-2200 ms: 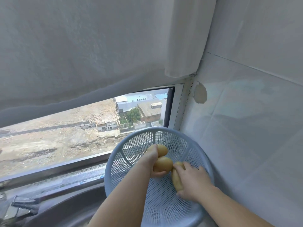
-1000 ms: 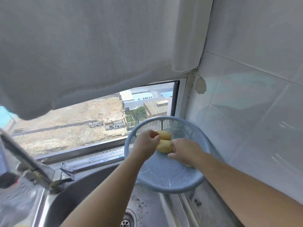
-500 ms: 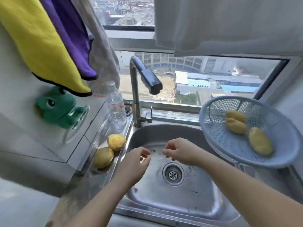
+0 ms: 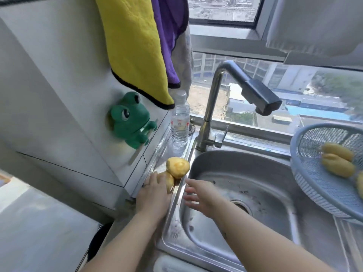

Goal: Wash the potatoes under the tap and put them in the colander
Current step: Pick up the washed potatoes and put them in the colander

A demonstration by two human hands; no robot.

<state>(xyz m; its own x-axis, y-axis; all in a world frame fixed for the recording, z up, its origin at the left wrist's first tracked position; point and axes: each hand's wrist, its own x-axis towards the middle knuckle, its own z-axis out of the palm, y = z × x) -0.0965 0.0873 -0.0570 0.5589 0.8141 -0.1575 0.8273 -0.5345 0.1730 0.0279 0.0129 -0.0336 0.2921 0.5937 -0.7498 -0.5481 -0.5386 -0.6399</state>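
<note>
Steel sink fills the near middle, its tap arching over it from the far rim with no water visible. Two yellow potatoes lie on the sink's left ledge, touching each other: the far potato sits bare, while the near potato is partly covered by the left hand, whose fingers rest on it and curl round its left side; whether the grip is fully closed cannot be told. Just right of that pair, the right hand hovers over the sink's left edge, fingers spread and holding nothing, its fingertips near the potatoes but apart from them. Well apart on the far right, a blue colander sits on the sink's right side with washed potatoes inside, cut off by the frame edge. A bottle stands left of the tap.
</note>
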